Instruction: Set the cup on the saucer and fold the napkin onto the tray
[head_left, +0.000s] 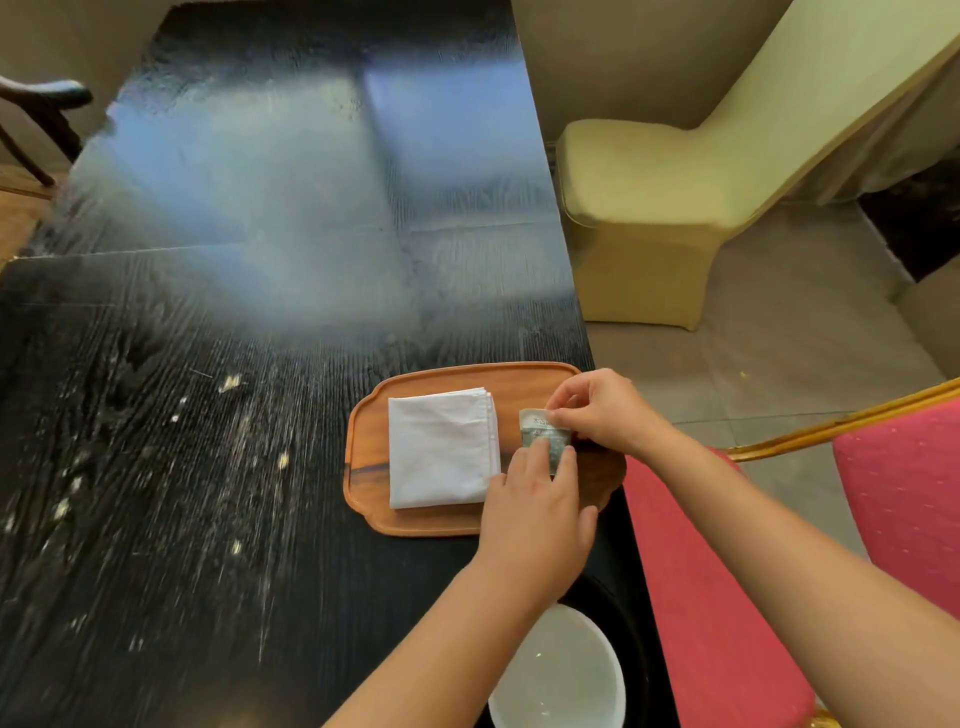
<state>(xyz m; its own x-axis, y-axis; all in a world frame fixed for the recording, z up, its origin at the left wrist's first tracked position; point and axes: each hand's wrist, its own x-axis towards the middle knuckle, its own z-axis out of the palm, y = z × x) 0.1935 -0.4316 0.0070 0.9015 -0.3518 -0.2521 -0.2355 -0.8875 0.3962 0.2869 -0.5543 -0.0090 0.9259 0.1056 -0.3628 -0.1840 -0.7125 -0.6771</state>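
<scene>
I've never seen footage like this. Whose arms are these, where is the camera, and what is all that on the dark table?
No machine here: a person wears a camera on the head, looking down at their own bare arms. On the dark wooden table sits a wooden tray with a folded white napkin lying on it. The left hand and right hand together hold a small printed packet over the tray's right side; its wording is too small to read. A white bowl-like dish shows at the bottom edge. A red chair and a cream-covered chair stand to the right.

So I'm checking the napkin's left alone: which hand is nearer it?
Left. The left hand sits at the napkin's right edge; the right hand is farther right, on the packet.
</scene>
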